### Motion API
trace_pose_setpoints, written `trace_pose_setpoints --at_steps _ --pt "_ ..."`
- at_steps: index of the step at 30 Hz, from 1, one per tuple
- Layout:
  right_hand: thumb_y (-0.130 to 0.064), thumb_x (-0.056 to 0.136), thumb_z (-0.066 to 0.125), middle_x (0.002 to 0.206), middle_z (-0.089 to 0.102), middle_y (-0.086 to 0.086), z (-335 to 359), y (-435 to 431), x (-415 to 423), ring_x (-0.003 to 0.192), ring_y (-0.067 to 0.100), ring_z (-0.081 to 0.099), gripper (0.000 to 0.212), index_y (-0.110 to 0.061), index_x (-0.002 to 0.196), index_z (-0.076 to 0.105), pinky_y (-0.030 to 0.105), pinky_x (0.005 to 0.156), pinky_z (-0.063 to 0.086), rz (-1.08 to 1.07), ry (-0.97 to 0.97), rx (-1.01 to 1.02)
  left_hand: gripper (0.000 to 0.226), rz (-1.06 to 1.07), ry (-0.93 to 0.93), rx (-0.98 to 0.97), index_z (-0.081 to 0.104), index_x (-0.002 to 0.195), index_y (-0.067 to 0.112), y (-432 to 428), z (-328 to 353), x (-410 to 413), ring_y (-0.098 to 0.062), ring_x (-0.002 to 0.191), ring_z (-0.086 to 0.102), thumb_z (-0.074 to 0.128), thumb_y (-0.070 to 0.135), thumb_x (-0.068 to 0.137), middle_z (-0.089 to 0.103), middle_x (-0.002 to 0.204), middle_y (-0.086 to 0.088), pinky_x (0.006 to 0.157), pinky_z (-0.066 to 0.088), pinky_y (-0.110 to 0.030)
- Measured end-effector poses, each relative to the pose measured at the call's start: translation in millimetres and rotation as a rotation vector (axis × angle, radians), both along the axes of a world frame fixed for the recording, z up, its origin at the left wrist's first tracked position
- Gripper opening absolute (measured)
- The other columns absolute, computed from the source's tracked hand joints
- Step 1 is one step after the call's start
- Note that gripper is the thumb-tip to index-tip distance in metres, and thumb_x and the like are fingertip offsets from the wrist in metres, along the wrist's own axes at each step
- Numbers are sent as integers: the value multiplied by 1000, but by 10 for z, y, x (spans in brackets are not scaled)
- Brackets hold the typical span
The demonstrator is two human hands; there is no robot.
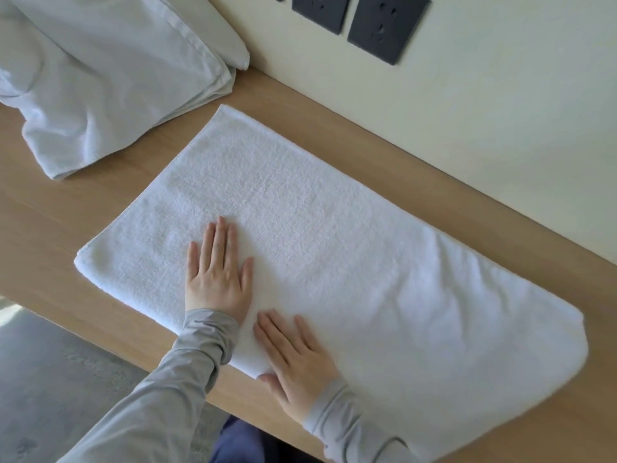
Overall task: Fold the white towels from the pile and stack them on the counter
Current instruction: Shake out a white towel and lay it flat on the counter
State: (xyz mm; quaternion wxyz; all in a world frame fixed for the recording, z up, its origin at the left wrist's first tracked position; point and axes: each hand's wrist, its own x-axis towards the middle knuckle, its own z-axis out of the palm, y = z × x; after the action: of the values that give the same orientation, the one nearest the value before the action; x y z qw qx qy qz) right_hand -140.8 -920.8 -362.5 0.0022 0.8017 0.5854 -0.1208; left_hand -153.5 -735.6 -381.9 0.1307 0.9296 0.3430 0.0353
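A white terry towel (334, 228) lies spread flat on the wooden counter (83, 208), folded into a long rectangle running from upper left to lower right. My left hand (218, 272) rests flat on it with straight fingers, near its left half. My right hand (293, 355) lies flat on the towel's near edge, fingers straight, thumb at the edge. A heap of pale white linen (93, 71) sits at the upper left of the counter.
A cream wall (467, 111) runs along the counter's back edge and carries dark socket plates (387, 25). The counter's front edge (187, 375) runs diagonally below my arms, with grey floor (66, 379) beyond it.
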Motion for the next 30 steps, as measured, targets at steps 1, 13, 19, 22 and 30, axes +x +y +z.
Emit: trace_pose_setpoints --at_steps 1,13,19,22,30 --pt "-44 89 40 151 32 3 -4 -48 86 141 19 25 62 -11 142 38 48 107 35 15 -12 -8 63 -1 0 1 19 149 9 6 -5 2 -18 144 12 20 42 95 19 157 -7 118 7 -41" --pt "-53 86 4 158 4 -1 -67 -1279 2245 145 15 2 72 -19 149 8 42 117 3 -705 -81 -74 65 -23 -17 42 17 150 10 10 -73 -4 -21 145 14 17 44 94 18 157 -7 117 6 -40" --pt "-48 94 19 152 27 11 -82 -1484 2493 141 25 20 65 -11 147 19 44 117 9 -828 -115 -58 60 18 -18 38 17 149 7 -144 10 12 -25 146 8 18 40 99 14 157 -10 119 5 -44" --pt "-40 98 29 156 16 11 -68 -1493 2479 145 22 8 61 -9 148 12 45 117 5 -775 -103 -50 61 -14 -61 -25 22 147 4 -679 202 142 -30 144 14 22 39 98 19 155 -16 118 12 -47" --pt "-29 86 54 139 41 25 343 -2755 2101 129 40 38 63 2 138 36 49 108 30 -1206 64 586 76 -544 -134 -158 35 144 16 -2903 471 226 -27 139 30 41 65 87 34 151 -7 108 31 -57"
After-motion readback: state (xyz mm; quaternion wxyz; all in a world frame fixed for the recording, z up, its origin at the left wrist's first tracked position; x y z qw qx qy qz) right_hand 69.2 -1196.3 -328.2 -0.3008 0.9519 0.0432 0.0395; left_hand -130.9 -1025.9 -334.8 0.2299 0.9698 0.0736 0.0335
